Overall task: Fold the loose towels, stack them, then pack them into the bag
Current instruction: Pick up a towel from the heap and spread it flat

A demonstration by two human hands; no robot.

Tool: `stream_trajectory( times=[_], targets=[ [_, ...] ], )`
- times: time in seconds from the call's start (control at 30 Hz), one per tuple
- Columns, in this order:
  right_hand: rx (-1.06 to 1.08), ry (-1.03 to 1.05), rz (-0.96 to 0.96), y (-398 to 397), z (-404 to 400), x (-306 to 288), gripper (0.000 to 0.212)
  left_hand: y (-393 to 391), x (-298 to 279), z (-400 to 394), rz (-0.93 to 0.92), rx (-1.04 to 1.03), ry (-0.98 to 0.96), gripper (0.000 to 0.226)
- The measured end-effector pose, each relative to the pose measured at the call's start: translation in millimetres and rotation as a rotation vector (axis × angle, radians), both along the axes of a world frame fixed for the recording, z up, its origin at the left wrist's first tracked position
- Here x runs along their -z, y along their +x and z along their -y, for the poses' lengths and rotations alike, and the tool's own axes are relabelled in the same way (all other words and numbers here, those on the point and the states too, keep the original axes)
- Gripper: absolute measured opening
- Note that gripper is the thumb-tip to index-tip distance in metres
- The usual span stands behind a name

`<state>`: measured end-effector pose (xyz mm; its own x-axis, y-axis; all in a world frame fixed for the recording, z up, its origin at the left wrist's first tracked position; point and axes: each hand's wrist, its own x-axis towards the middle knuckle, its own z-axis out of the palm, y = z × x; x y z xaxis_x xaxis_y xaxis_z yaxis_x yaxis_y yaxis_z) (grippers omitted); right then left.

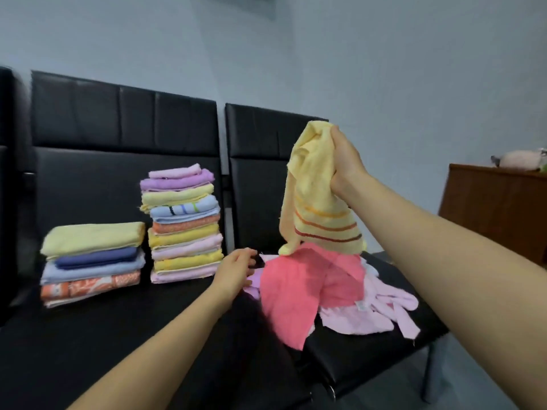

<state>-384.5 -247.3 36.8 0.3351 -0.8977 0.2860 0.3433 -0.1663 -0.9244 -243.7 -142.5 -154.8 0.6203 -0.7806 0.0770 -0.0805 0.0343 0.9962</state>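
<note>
Head view: a person's right hand (pixel 344 161) grips a yellow striped towel (pixel 318 199), lifted above a loose pile of pink towels (pixel 313 288) on a black bench (pixel 148 335). The left hand (pixel 235 269), fingers loosely curled, touches the pile's edge. Two folded stacks, one short (pixel 91 261), one tall (pixel 183 223), stand to the left.

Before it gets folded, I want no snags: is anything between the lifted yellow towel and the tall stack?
Only the left hand, low by the loose pile. The right hand holds the yellow striped towel clear above; nothing else blocks the tall stack.
</note>
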Motion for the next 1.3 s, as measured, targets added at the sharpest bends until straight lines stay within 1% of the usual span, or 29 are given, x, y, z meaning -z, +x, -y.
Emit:
stream_trajectory(
  times=[0.03,0.1,0.13,0.2,0.27,0.37,0.43,0.47,0.5,0.57,0.6,0.63,0.7,0.73,0.8,0.83,0.9,0.97,1.0,1.03,1.07,1.13,1.2,1.3],
  targets=[
    [-0.044,-0.021,0.007,7,-19,-11,0.036,5,-18,-19,-0.030,-0.026,-0.031,0.026],
    [-0.156,-0.043,0.056,21,-61,-27,0.020,16,-49,-61,-0.067,-0.086,-0.075,0.030],
    [-0.214,-0.045,0.084,27,-82,-31,0.019,20,-61,-84,-0.075,-0.105,-0.086,0.033],
    [-0.312,-0.050,0.134,41,-116,-34,0.026,28,-79,-125,-0.062,-0.122,-0.097,0.039],
    [-0.343,-0.035,0.132,58,-141,-26,0.029,34,-87,-158,-0.064,-0.134,-0.105,0.042],
    [-0.389,0.021,0.106,87,-164,0,0.030,47,-78,-192,-0.140,-0.154,-0.082,0.047],
    [-0.433,0.063,0.067,106,-178,23,0.044,62,-62,-207,-0.187,-0.155,-0.085,0.056],
    [-0.454,0.074,0.034,115,-184,36,0.052,68,-53,-214,-0.205,-0.160,-0.076,0.060],
    [-0.465,0.071,-0.022,123,-190,49,0.052,75,-43,-219,-0.230,-0.157,-0.058,0.063],
    [-0.437,0.074,-0.165,141,-199,77,0.027,86,-23,-226,-0.274,-0.116,-0.004,0.067],
    [-0.441,0.105,-0.216,152,-201,94,0.019,91,-14,-228,-0.286,-0.092,0.027,0.068],
    [-0.459,0.133,-0.265,160,-203,110,0.018,96,-4,-228,-0.295,-0.079,0.043,0.068],
    [-0.467,0.131,-0.381,174,-206,142,0.016,105,12,-229,-0.336,-0.079,0.022,0.065],
    [-0.459,0.129,-0.437,179,-210,157,0.020,109,19,-229,-0.353,-0.090,0.003,0.062],
    [-0.460,0.141,-0.499,181,-215,184,0.029,115,28,-230,-0.342,-0.132,-0.008,0.054],
    [-0.462,0.143,-0.504,182,-215,196,0.028,118,32,-231,-0.339,-0.154,0.007,0.047],
    [-0.456,0.158,-0.497,183,-214,215,0.024,121,38,-232,-0.365,-0.165,0.062,0.030],
    [-0.445,0.168,-0.500,180,-220,220,0.019,124,42,-234,-0.394,-0.147,0.101,0.017],
    [-0.435,0.173,-0.489,179,-221,220,0.021,124,41,-236,-0.398,-0.140,0.100,0.012],
    [-0.424,0.171,-0.471,178,-222,217,0.024,123,40,-238,-0.404,-0.141,0.087,0.013],
    [-0.414,0.163,-0.457,177,-223,214,0.022,123,38,-242,-0.419,-0.150,0.064,0.018],
    [-0.346,0.120,-0.465,171,-227,204,0.011,123,33,-252,-0.434,-0.188,-0.002,0.024],
    [-0.187,0.093,-0.497,164,-229,192,0.014,127,26,-266,-0.443,-0.250,-0.092,0.025],
    [0.067,0.083,-0.503,154,-216,177,0.022,138,16,-288,-0.517,-0.393,-0.239,0.019]
  ],
)
